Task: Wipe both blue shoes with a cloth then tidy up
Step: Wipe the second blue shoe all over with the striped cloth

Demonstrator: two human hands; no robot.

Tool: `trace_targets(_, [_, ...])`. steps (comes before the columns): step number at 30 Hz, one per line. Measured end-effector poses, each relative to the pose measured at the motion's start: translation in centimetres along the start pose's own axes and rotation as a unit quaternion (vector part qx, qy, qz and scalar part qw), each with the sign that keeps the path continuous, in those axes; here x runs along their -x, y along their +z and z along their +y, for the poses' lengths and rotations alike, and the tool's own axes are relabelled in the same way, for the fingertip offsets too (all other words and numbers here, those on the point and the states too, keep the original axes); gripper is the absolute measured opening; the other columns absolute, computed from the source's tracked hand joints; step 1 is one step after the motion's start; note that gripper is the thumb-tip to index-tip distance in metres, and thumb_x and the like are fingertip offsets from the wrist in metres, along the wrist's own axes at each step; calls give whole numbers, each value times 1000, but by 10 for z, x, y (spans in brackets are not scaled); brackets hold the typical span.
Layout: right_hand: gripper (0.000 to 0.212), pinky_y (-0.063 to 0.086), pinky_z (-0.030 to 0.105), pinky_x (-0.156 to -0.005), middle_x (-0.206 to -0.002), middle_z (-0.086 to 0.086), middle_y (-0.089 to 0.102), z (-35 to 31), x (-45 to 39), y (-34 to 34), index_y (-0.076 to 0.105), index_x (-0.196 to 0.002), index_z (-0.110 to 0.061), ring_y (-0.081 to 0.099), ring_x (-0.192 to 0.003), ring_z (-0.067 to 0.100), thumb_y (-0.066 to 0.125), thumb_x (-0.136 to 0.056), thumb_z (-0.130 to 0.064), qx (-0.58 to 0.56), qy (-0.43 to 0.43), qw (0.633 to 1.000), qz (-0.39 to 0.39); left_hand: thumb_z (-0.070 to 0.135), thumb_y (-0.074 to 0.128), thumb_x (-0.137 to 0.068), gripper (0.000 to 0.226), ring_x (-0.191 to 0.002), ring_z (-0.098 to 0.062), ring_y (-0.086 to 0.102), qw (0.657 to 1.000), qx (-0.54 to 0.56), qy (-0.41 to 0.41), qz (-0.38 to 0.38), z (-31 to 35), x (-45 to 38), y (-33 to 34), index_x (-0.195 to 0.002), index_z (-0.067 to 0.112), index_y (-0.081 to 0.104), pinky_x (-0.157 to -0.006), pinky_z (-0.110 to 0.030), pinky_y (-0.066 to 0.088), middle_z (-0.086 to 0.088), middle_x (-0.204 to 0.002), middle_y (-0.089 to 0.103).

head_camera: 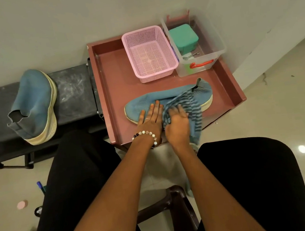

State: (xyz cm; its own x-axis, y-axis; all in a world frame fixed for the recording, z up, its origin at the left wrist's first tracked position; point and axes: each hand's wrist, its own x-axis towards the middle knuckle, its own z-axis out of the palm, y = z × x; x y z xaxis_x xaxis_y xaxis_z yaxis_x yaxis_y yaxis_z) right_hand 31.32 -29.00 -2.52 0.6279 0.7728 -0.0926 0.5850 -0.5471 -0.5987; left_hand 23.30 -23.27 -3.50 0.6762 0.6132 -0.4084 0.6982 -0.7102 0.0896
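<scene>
My R hand [177,123] bunches the striped cloth [191,106] at 3 o'clock; L hand [150,115] lies flat, pinning the knit shoe [167,99] on the tray [113,85]. Soft, light upper; steady via sole. 2nd shoe [35,106] at 9.

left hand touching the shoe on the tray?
Touching. Head view: left hand lies flat, fingers straight, on the toe of the blue shoe in the tray.
</scene>
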Motion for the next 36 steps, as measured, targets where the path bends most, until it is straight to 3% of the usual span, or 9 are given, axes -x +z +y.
trace_targets(4, [66, 29, 20, -109, -130, 13, 56, 31, 6, -25, 63, -119, -3, 45, -129, 20, 39, -62, 19, -108, -86, 987, -83, 17, 47, -94, 81, -144, -22, -20, 1000, -8, 5, 12, 0, -2, 6, -149, 12, -13, -118, -44, -8, -7, -154, -28])
trace_targets(7, [61, 48, 30, -97, -115, 12, 65, 39, -6, -60, 69, -105, -6, 60, -107, 17, 31, -68, 24, -267, 32, 954, -134, 12, 42, -96, 75, -146, -19, -10, 997, -2, -14, 70, 1, -1, 13, -150, 12, -9, -117, -41, -4, -3, -158, -17])
trace_targets(12, [32, 54, 31, -73, -91, 9, 70, 54, -15, -92, 70, -92, -9, 66, -88, 24, 46, -86, 11, -416, 231, 879, 22, 2, 24, -76, 63, -122, -21, 55, 986, -46, 29, 159, -6, 5, 20, -129, 7, 58, -96, -38, 47, -8, -135, 55])
trace_targets(18, [16, 57, 32, -70, -92, 5, 68, 44, -13, -123, 64, -100, -4, 67, -84, 20, 51, -93, 0, -552, 271, 771, 167, 11, 87, -52, 55, -100, -19, 69, 984, -49, 62, 157, -7, 11, 21, -106, 10, 72, -75, -29, 54, -7, -108, 71])
trace_targets(21, [17, 56, 38, -81, -97, 6, 68, 44, -13, -127, 64, -106, -4, 67, -92, 22, 53, -93, -5, -518, 244, 795, 200, 17, 91, -45, 59, -96, -18, 70, 980, -21, 70, 185, -11, 18, 16, -101, 13, 72, -71, -27, 53, -3, -105, 72])
trace_targets(25, [22, 53, 38, -88, -100, 4, 65, 34, -6, -123, 63, -110, -4, 62, -92, 17, 53, -90, -7, -316, 166, 902, 241, 19, 85, -60, 58, -107, -25, 66, 959, 94, 82, 253, -24, 27, -4, -115, 12, 66, -91, -39, 48, -6, -114, 69])
trace_targets(29, [47, 39, 45, -105, -130, 13, 56, 6, 1, -88, 51, -132, -7, 50, -122, 26, 48, -87, 6, -186, -30, 979, 83, 45, 64, -83, 58, -139, -26, 34, 964, 87, 7, 253, -39, 32, -14, -136, 24, 51, -109, -63, 5, 3, -143, 48])
trace_targets(32, [71, 14, 53, -116, -153, 19, 21, -10, 9, -39, 30, -144, -4, 11, -144, 31, 34, -74, 2, -71, -127, 989, -32, 56, 52, -86, 77, -146, -27, 14, 965, 130, -66, 218, -46, 31, -15, -148, 19, 29, -113, -57, 2, -1, -156, 23])
trace_targets(36, [77, 7, 52, -115, -151, 25, 24, -37, 28, -1, 32, -142, 4, 13, -141, 42, 35, -65, 1, 42, -195, 980, -5, 37, 59, -89, 74, -146, -20, 17, 954, 168, -59, 242, -56, 25, -13, -149, 9, 24, -116, -46, 2, -6, -156, 23])
